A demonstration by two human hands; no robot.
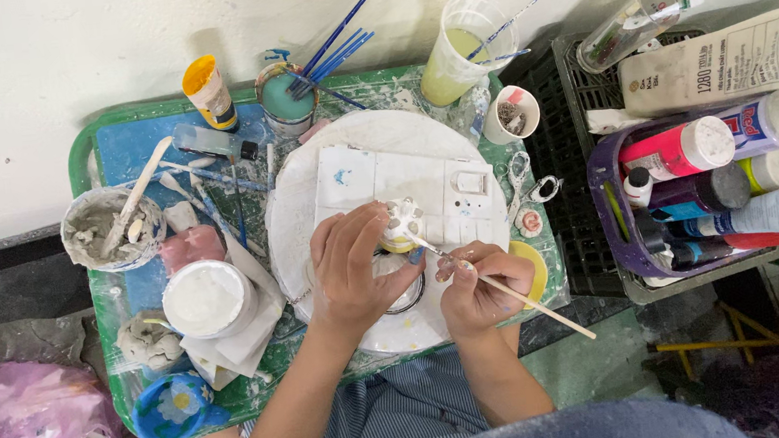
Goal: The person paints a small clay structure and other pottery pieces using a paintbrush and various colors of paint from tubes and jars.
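Painting a small white figurine, centre of frame, brush tip on the piece.

The small white clay figurine (401, 223) stands on a yellow-rimmed base just above the middle of the round white board (347, 157). The left hand (352, 269) is closed round its near side, fingers curled, steadying it. The right hand (480, 286) is pinched shut on a thin wooden paintbrush (508, 290), whose tip touches the figurine's lower right. By my reading this is the fine detail stage; the next stroke wants a steady hold and a light touch. Behind the figurine lies a white paint palette (405, 185). Left of the board sit a white tub (207, 299) and a grey pot of clay slip (109, 229). Upper centre, a cup of blue brushes (289, 91). At right, a purple basket (610, 218) of paint bottles. All rests on a green desk (87, 147).
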